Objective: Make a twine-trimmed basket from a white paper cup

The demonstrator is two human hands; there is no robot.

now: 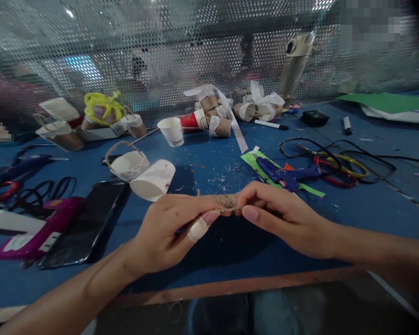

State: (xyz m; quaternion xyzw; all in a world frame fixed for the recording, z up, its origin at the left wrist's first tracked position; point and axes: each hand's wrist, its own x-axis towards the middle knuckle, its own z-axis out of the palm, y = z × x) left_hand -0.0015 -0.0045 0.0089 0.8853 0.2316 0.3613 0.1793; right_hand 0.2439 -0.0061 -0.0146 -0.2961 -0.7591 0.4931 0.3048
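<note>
My left hand (167, 232) and my right hand (279, 216) meet above the blue table, both pinching a short strip wrapped in brown jute twine (225, 201). White tape is wrapped round my left thumb. The strip lies level between the fingertips, partly hidden by them. Just behind it a white paper cup (153, 180) lies on its side. A blue glue gun (287, 174) rests on a green paper strip beyond my right hand.
A black phone (85, 222) and a purple packet (35, 235) lie at left, with scissors (38, 188) beyond. A small cup basket (127, 163), an upright cup (172, 131) and twine-wrapped cups (216, 122) stand further back. Cables and bangles (338, 160) lie at right.
</note>
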